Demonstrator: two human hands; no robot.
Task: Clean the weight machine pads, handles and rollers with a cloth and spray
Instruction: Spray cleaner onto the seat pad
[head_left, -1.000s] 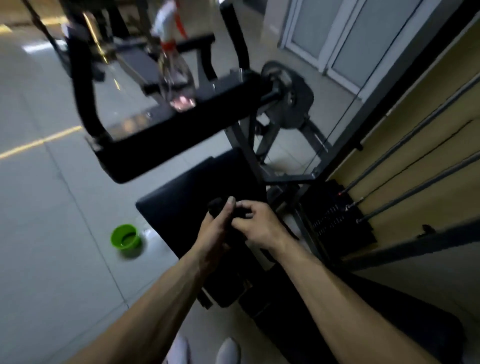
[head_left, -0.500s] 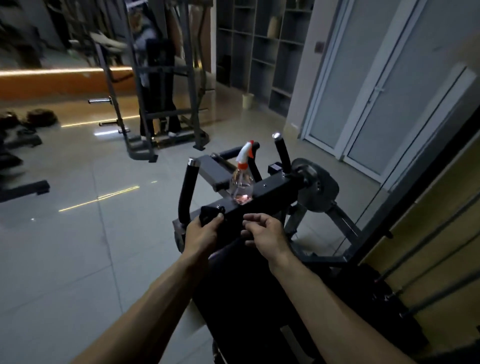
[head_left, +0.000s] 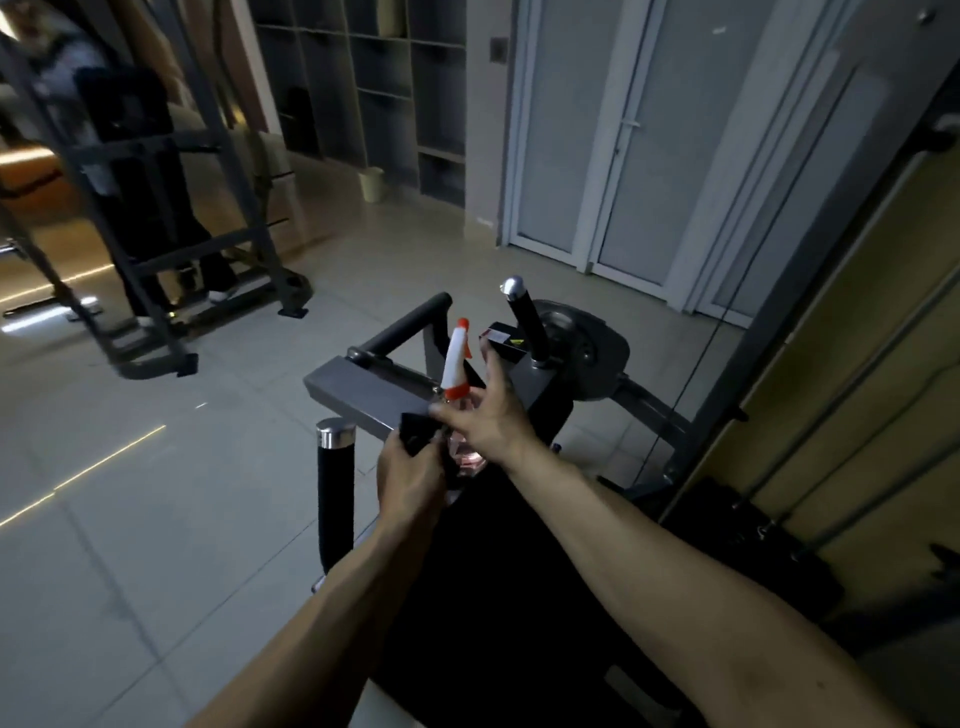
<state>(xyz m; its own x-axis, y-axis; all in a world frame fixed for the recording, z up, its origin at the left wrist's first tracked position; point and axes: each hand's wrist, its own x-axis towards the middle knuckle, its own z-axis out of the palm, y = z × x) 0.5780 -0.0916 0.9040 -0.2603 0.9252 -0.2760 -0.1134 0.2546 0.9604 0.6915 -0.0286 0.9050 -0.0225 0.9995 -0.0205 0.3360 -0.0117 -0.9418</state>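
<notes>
The clear spray bottle (head_left: 455, 364) stands on the weight machine (head_left: 363, 388), a little pinkish liquid (head_left: 470, 458) low inside. The left hand (head_left: 410, 475) grips the black cloth (head_left: 415, 432) just beside it. The right hand (head_left: 488, 418) has risen from the pad edge, its fingers now spread, half-open, around the bottle's neck; whether they touch it is unclear.

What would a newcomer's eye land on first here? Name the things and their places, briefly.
The white-and-orange spray bottle stands out first, upright on the weight machine at the centre, with the right hand at its neck, fingers spread. Just below it, the left hand grips a dark cloth. To the left, a black handle with a shiny chrome cap stands upright.
</notes>
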